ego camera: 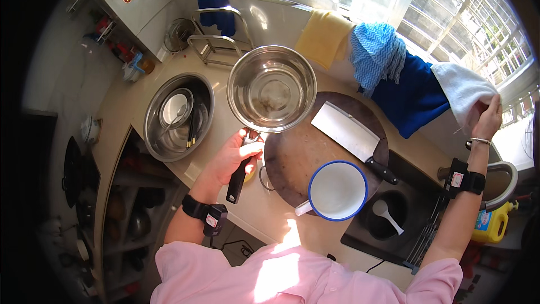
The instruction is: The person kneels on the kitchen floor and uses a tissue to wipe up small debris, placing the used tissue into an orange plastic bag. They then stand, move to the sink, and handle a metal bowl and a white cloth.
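My left hand (239,154) grips the black handle of a stainless steel saucepan (274,88), tilted so that its bare inside faces me. Over at the window ledge, my right hand (487,120) pinches a white cloth (460,82) that hangs beside a dark blue cloth (411,97). Between my arms a round wooden chopping board (291,160) lies on the counter, partly hidden by the pan. On it rest a cleaver (346,131) with a black handle and a white enamel mug (337,190) with a blue rim.
A steel basin (152,126) at left holds a smaller bowl, a spoon and chopsticks. Behind stands a metal rack (215,42). A yellow cloth (322,36) and a blue patterned cloth (375,52) hang from the ledge. At right are a dark sink (358,230), a ladle (386,215) and a faucet (508,177).
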The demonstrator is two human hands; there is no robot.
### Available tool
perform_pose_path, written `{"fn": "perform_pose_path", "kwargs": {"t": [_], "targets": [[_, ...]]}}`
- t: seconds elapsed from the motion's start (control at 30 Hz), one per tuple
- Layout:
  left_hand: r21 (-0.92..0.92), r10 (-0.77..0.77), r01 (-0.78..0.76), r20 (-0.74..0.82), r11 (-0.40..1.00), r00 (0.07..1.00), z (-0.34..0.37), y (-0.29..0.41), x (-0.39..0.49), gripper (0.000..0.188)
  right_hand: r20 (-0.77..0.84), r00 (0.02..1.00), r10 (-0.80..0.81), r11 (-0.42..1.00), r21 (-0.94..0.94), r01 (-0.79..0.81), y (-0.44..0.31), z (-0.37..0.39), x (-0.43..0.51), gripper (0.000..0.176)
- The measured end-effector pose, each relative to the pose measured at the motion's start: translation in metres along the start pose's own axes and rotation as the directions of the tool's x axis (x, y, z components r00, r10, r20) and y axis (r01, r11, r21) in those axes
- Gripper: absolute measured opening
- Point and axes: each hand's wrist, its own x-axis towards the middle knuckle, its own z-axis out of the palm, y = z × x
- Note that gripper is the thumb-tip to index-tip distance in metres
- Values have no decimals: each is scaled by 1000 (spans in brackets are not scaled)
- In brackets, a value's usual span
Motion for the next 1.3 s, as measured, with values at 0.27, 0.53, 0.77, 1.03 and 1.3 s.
{"fn": "perform_pose_path", "kwargs": {"t": [0.27,0.53,0.77,1.03,1.3], "targets": [[92,66,-65,-8,994,998,14,-3,-1,18,10,1000,16,943,331,-19,-91,1,-26,46],[-65,23,-23,-2,998,1000,11,-6,-6,14,266,928,-260,882,-326,341,-161,-45,-112,51],[-89,-21,13,-88,996,996,-23,-10,21,14,377,715,589,652,301,-696,-144,-61,-157,23],[-61,-47,38,-155,997,987,-51,-18,52,14,475,731,490,832,-5,-555,-78,-40,-127,19],[-13,-72,71,-206,997,976,-64,-29,67,16,300,733,611,773,-424,-471,14,48,-65,64]]}}
